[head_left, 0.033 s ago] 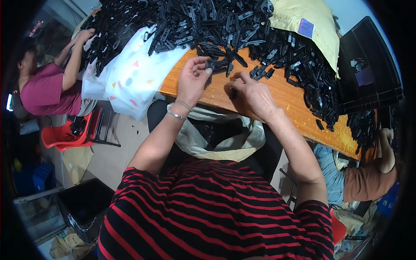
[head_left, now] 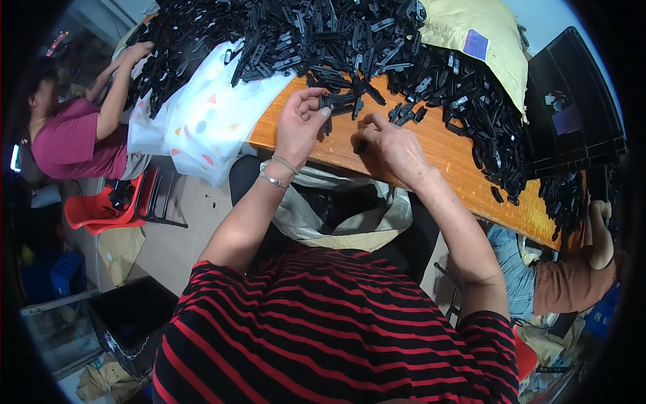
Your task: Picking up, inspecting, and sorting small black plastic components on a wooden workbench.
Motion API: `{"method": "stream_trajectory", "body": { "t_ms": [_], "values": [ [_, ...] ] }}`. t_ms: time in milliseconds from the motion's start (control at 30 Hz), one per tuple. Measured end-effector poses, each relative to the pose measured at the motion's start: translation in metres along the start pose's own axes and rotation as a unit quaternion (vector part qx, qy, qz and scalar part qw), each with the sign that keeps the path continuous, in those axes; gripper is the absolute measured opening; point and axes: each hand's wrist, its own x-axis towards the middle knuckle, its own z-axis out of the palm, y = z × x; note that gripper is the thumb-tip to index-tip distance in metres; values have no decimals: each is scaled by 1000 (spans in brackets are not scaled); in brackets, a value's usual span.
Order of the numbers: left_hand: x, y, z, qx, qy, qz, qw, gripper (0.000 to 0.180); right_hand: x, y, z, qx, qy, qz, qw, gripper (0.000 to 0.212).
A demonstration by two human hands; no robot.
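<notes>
My left hand (head_left: 300, 120) is closed over the wooden table (head_left: 333, 147), pinching a narrow black plastic part (head_left: 326, 121) between thumb and fingers. To its right, my right hand (head_left: 398, 149) is low over the table's front area with its fingers curled. Something dark shows under those fingertips, too hidden to name. Just beyond both hands lie loose black plastic parts (head_left: 356, 94), and behind them rises a large heap of similar parts (head_left: 330, 37).
An open woven sack (head_left: 303, 219) sits below the table edge, at my lap. White patterned sheeting (head_left: 202, 124) hangs at left; a yellowish sack (head_left: 488, 40) and a black crate (head_left: 568, 101) stand at right. Co-workers sit on both sides, one in a purple shirt (head_left: 74, 141).
The black part in my left hand has turned slightly, its lower end now reaching further down. At the left, the co-worker's hand has shifted a little to the right.
</notes>
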Motion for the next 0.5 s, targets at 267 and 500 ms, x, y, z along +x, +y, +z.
{"method": "stream_trajectory", "body": {
  "t_ms": [267, 500],
  "values": [
    [-18, 8, -7, -116, -18, -186, 975, 35, 10, -16, 21, 33, -50, 87, 994, 23],
    [-23, 2, 7, -95, 14, -169, 981, 24, 3, -7, 23, 346, 134, 91, 924, 23]
  ]
}}
